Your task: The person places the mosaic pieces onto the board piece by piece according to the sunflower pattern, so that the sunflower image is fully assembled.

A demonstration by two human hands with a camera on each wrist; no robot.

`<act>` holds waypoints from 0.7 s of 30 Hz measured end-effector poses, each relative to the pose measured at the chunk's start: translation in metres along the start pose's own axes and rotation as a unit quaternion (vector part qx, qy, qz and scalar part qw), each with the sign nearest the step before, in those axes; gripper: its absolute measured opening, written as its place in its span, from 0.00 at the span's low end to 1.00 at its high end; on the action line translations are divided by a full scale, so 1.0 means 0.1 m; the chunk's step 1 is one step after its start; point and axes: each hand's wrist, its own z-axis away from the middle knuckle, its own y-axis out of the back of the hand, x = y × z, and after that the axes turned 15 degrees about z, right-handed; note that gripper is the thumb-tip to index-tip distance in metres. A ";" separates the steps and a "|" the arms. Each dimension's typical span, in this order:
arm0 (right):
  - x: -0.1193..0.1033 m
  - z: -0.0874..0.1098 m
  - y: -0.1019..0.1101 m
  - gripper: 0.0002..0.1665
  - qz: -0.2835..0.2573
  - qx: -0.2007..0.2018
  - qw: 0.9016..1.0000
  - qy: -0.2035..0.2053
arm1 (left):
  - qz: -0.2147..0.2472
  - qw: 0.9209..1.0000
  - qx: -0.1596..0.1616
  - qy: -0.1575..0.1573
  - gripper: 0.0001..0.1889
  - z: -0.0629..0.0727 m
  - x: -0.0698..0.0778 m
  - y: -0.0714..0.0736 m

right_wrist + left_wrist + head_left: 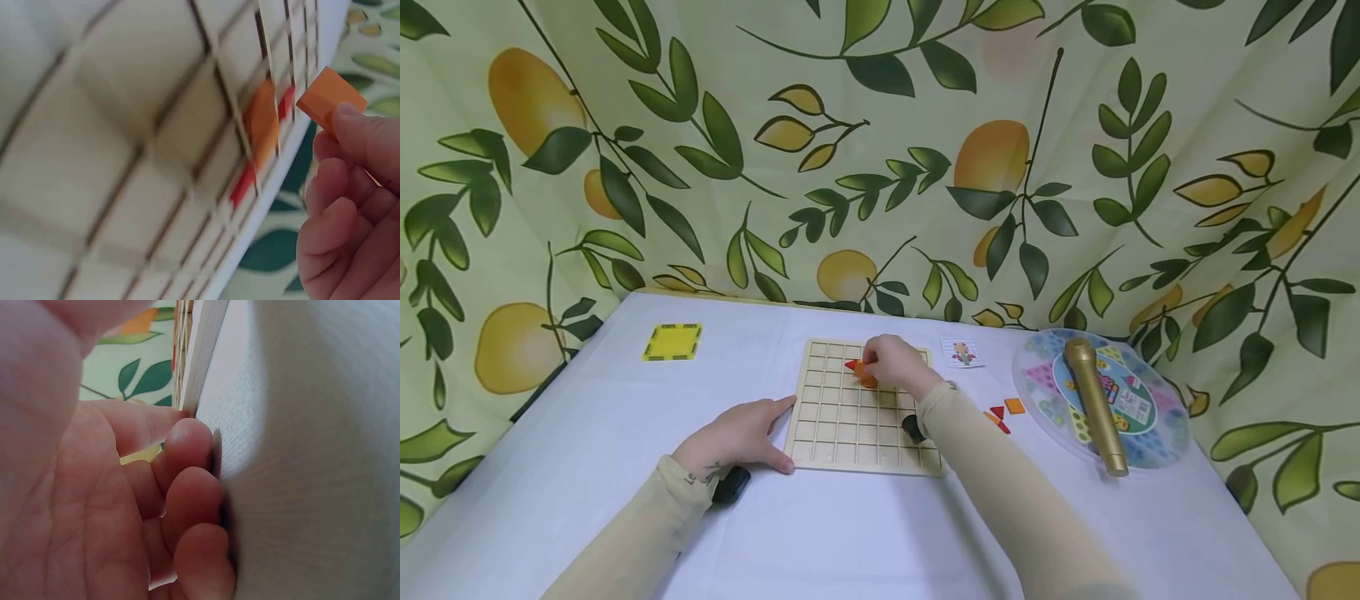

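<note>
A square wooden grid board (838, 437) lies on the table. My right hand (898, 365) is over its upper part and pinches an orange square tile (330, 99) between thumb and fingers. In the right wrist view this tile is raised off the board. Another orange piece (261, 125) is set in the grid, with a red piece (242, 186) on one side and a second red piece (286, 103) on the other. My left hand (737, 435) touches the board's left edge with thumb and index finger; its other fingertips (194, 497) rest on the cloth.
Loose red and orange tiles (1014, 406) lie right of the board, below a small picture card (961, 352). A round, clear patterned case (1037, 417) is at the right, with a gold cylinder (1097, 408) on it. A yellow square frame (672, 342) lies back left.
</note>
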 end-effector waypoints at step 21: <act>-0.23 -0.17 -0.27 0.09 0.133 0.006 0.991 -0.010 | -0.003 1.000 -0.004 0.007 0.56 -0.01 0.02 0.01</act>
